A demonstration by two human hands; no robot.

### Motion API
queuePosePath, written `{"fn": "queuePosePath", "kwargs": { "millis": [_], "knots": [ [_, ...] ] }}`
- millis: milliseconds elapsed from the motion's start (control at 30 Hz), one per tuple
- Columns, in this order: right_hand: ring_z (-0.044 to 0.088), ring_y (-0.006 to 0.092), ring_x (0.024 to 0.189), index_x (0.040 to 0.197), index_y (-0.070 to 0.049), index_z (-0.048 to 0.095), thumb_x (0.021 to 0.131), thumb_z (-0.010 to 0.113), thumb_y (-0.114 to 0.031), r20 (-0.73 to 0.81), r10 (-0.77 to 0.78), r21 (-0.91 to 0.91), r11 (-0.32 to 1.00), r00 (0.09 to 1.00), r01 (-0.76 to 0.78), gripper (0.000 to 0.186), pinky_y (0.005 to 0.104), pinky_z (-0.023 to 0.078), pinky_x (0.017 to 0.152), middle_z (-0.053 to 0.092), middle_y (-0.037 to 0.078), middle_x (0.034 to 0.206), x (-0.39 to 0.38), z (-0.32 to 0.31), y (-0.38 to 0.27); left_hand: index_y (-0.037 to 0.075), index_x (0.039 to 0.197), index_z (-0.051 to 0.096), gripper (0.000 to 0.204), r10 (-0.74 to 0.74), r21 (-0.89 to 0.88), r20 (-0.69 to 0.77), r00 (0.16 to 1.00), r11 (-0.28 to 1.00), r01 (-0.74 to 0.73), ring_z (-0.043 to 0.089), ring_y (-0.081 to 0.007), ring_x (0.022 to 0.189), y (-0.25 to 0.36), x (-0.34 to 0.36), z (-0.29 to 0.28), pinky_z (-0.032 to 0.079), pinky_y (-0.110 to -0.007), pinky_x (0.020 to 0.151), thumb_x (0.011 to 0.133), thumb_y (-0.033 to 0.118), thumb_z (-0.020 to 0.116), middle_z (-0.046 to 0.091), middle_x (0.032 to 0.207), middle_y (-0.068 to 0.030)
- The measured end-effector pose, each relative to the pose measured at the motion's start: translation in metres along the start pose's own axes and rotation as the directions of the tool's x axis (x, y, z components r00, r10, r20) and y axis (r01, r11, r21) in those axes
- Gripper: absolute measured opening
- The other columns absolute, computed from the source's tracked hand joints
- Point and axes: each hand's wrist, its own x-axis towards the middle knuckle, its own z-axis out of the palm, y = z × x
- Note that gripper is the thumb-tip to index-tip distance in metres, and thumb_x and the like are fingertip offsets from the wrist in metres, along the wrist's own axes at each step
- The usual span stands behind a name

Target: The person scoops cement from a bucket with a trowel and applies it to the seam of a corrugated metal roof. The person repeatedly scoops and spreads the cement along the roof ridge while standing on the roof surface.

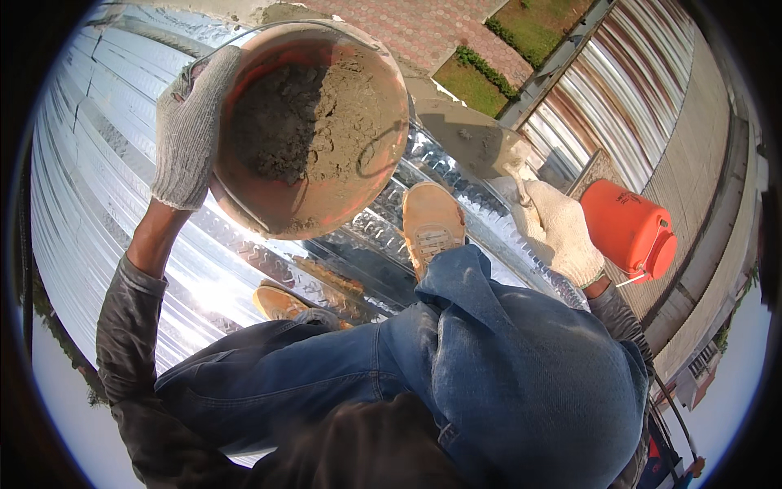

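Observation:
My left hand (pixel 195 126), in a pale knitted glove, is closed on the left rim of a bucket (pixel 285 216). The bucket is tilted so that its mouth faces me, and wet grey mortar (pixel 326 122) lies inside, half in shadow. A thin wire handle (pixel 244 33) runs along its upper edge. My right hand (pixel 562 232), gloved too, is wrapped round the handle of a trowel (pixel 528 200) smeared with mortar. The trowel's blade is hard to tell from the grey mortared surface (pixel 472 138) beyond it. Just right of that hand is an orange jug (pixel 623 224).
Shiny ribbed metal roofing (pixel 106 187) spreads under me and to the left. My tan shoes (pixel 432 220) rest on it. Far below are red paving (pixel 407 28) and grass (pixel 472 81). A rusty corrugated roof (pixel 627 81) lies at the right.

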Motion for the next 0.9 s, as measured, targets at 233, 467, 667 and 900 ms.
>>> {"fn": "queuePosePath", "kwargs": {
  "millis": [233, 467, 667, 900],
  "knots": [
    [0.077, 0.0356, 0.086, 0.121, -0.008, 0.075, 0.102, 0.076, -0.03, 0.11, -0.313, -0.355, 0.874, 0.943, 0.331, 0.029, 0.0428, 0.062, 0.073, 0.074, 0.015, 0.099, 0.06, -0.034, -0.086, 0.004, 0.132, 0.082, 0.044, 0.162, 0.187, 0.144, 0.976, 0.964, -0.187, 0.075, -0.0121, 0.095, 0.054, -0.027, 0.038, 0.062, -0.033, 0.089, 0.112, 0.042, 0.072, 0.081, 0.105, -0.0054],
    [0.077, 0.0353, 0.081, 0.12, -0.007, 0.074, 0.103, 0.073, -0.029, 0.124, -0.401, -0.37, 0.83, 0.908, 0.417, 0.027, 0.0444, 0.063, 0.07, 0.074, 0.014, 0.09, 0.088, -0.019, -0.084, 0.005, 0.13, 0.082, 0.039, 0.155, 0.143, 0.254, 0.955, 0.97, -0.195, 0.074, -0.0109, 0.094, 0.058, -0.023, 0.029, 0.061, -0.033, 0.086, 0.113, 0.038, 0.072, 0.082, 0.105, -0.0045],
    [0.079, 0.0382, 0.084, 0.121, -0.005, 0.073, 0.107, 0.068, -0.029, 0.37, -0.209, -0.358, 0.867, 0.905, 0.347, 0.028, 0.0479, 0.063, 0.071, 0.074, 0.018, 0.084, 0.11, -0.018, -0.104, 0.005, 0.131, 0.082, 0.039, 0.165, 0.143, 0.25, 0.954, 0.968, -0.205, 0.073, -0.0109, 0.095, 0.055, -0.024, 0.04, 0.061, -0.033, 0.087, 0.113, 0.038, 0.072, 0.082, 0.106, -0.0045],
    [0.078, 0.038, 0.084, 0.128, -0.002, 0.074, 0.109, 0.066, -0.033, 0.471, -0.27, -0.205, 0.893, 0.84, 0.402, 0.037, 0.0489, 0.063, 0.075, 0.078, 0.021, 0.093, 0.113, 0.01, -0.098, 0.005, 0.131, 0.082, 0.039, 0.146, 0.13, 0.223, 0.964, 0.976, -0.177, 0.073, -0.0108, 0.095, 0.054, -0.018, 0.041, 0.061, -0.033, 0.087, 0.113, 0.038, 0.071, 0.082, 0.107, -0.0045]
  ]
}}
